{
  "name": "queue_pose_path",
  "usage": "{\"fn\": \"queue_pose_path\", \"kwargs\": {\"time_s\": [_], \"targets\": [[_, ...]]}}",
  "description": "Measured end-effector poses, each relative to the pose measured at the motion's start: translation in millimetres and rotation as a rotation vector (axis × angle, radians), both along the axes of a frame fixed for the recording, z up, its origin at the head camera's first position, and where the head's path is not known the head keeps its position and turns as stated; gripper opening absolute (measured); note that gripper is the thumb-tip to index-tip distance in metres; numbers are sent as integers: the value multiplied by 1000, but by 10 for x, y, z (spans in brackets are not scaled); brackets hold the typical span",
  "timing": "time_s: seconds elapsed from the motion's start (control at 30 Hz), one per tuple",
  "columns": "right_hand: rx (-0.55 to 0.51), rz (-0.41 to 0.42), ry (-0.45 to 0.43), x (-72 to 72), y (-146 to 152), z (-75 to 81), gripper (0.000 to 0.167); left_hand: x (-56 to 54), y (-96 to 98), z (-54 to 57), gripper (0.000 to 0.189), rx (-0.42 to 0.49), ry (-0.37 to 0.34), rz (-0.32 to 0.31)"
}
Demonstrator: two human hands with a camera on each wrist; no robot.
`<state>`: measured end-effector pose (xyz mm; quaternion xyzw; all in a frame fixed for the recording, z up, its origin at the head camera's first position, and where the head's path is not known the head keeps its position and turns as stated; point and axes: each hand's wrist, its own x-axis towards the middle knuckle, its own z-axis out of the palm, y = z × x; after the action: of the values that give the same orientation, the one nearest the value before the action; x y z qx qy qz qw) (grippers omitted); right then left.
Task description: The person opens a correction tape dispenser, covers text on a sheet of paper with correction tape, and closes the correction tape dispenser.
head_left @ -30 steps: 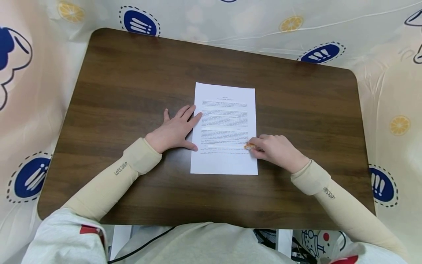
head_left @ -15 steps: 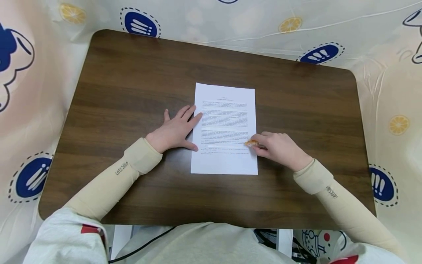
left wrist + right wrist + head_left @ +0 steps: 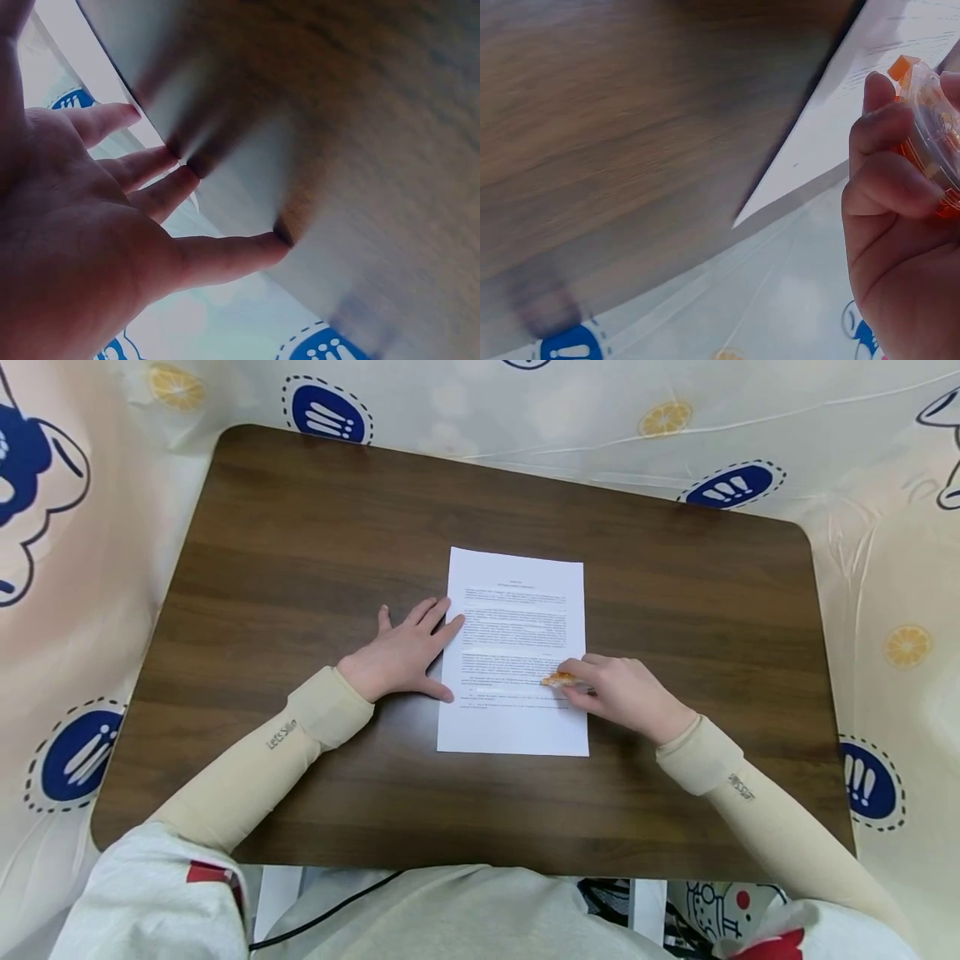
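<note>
A printed sheet of paper [image 3: 510, 731] lies flat on the dark wooden table. My left hand [image 3: 401, 653] rests at the sheet's left edge, fingers spread and straight, with fingertips on or right beside the margin. In the left wrist view, the fingers of that left hand [image 3: 97, 202] reach down to the tabletop. My right hand [image 3: 626, 693] grips an orange and clear correction tape [image 3: 558, 679], its tip close over the lower right lines of print. The right wrist view shows the fingers curled round the correction tape [image 3: 930, 120], whose far side runs out of frame.
The wooden table [image 3: 337, 510] has rounded corners and reaches well beyond the sheet on all sides. A patterned plastic curtain [image 3: 480, 410] hangs around its back and sides. A black cable [image 3: 326, 914] runs below the front edge by the person's lap.
My right hand has moved a little left and away from me over the paper with the correction tape. The left hand stays at the sheet's edge; the head view shifts slightly.
</note>
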<state>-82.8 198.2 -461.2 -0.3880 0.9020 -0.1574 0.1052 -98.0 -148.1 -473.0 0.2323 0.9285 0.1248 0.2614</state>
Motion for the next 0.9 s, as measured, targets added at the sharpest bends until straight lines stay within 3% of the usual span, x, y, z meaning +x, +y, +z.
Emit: {"fn": "queue_pose_path", "kwargs": {"time_s": [0.43,0.67,0.9], "targets": [[-50,40,-31,-66,-398,13,22,17,6,-3,123,-11,5,4],[-53,17,-17,-148,-507,76,22,15,18,3,122,-15,4,4],[-37,91,-59,-128,-784,-50,18,10,17,0,121,-14,4,5]]}}
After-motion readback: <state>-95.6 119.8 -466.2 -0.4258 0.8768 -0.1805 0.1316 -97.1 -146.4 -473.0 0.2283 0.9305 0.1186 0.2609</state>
